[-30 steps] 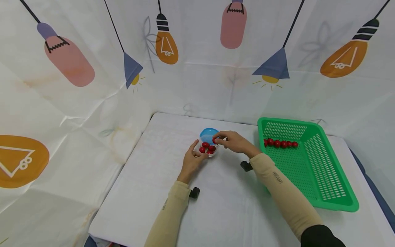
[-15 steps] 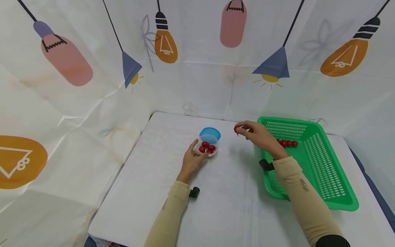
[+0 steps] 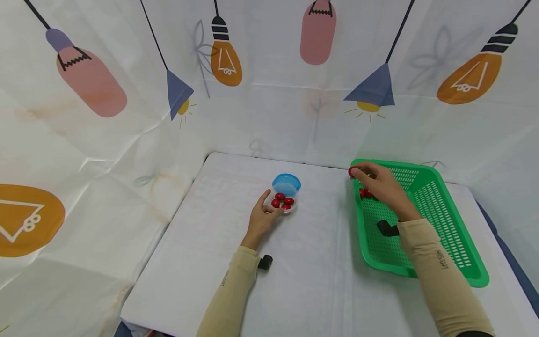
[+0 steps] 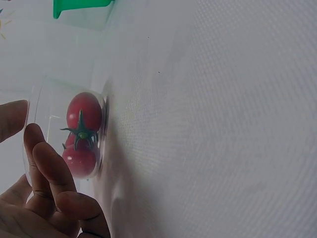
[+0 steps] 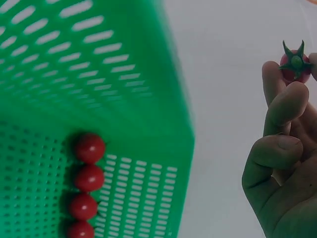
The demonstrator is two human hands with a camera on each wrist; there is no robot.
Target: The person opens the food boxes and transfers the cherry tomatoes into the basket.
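Observation:
My left hand (image 3: 260, 223) grips a small clear plastic cup (image 4: 49, 101), fingers and thumb about its rim. Several red cherry tomatoes (image 3: 280, 196) lie inside it; a green calyx shows through the wall in the left wrist view. A blue lid (image 3: 287, 180) sits just behind the cup. Over at the green basket (image 3: 452, 201), my right hand (image 3: 382, 186) pinches one cherry tomato (image 5: 290, 71) by its sides, its green calyx showing. That tomato overlaps the basket's left rim in the head view. More cherry tomatoes (image 5: 90, 148) stand in a row inside the basket, partly hidden by my right hand in the head view.
The white-covered table (image 3: 202, 281) carries the cup on its far middle and the basket on its right. A white backdrop cloth (image 3: 278, 117) printed with lamps hangs close behind the table's back edge and along its left side.
My right hand has moved right with the pinched cherry tomato, from over the cup to the basket's left rim. My left hand has stayed at the cup.

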